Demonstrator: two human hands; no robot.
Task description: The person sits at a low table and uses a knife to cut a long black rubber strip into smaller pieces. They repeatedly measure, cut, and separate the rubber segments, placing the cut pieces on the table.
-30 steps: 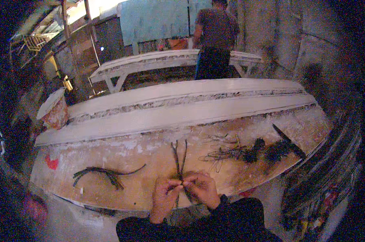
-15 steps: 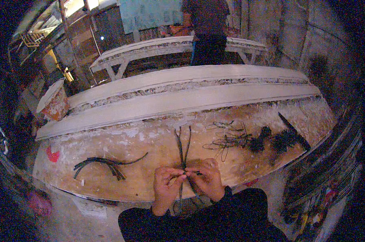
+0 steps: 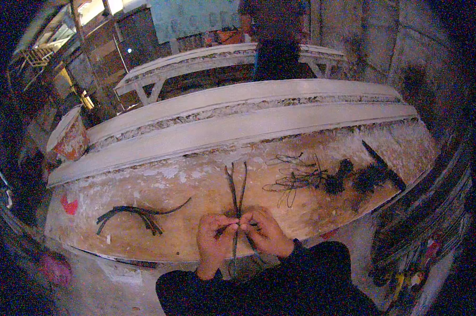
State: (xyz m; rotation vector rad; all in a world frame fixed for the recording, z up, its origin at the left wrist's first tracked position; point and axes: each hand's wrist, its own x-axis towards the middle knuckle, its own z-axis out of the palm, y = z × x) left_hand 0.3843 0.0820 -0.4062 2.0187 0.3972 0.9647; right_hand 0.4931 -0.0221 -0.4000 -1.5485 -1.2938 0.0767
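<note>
Both hands meet near the front edge of the wooden tabletop (image 3: 159, 245). A bundle of thin dark rods (image 3: 238, 192) runs up between them, spreading like a V at its far end and continuing below the hands toward my body. My left hand (image 3: 215, 231) pinches at the narrow middle of the bundle. From the other side my right hand (image 3: 261, 227) is closed in a pinch at the same spot, fingertips almost touching the left ones. Whether a fine wire is also between the fingers I cannot make out. More curved dark rods (image 3: 130, 211) lie to the left.
Loops of thin wire (image 3: 296, 181) and dark clumps (image 3: 367, 178) lie to the right, beside a long dark bar (image 3: 380, 162). Whitened boards (image 3: 232, 131) run along the back. A crusted bucket (image 3: 69, 137) stands far left. A person (image 3: 277, 42) stands beyond, by another bench (image 3: 196, 60).
Both hands keep pinching at the same part of the bundle. My right hand has turned a little and its fingers are more bunched; the whole view has shifted slightly.
</note>
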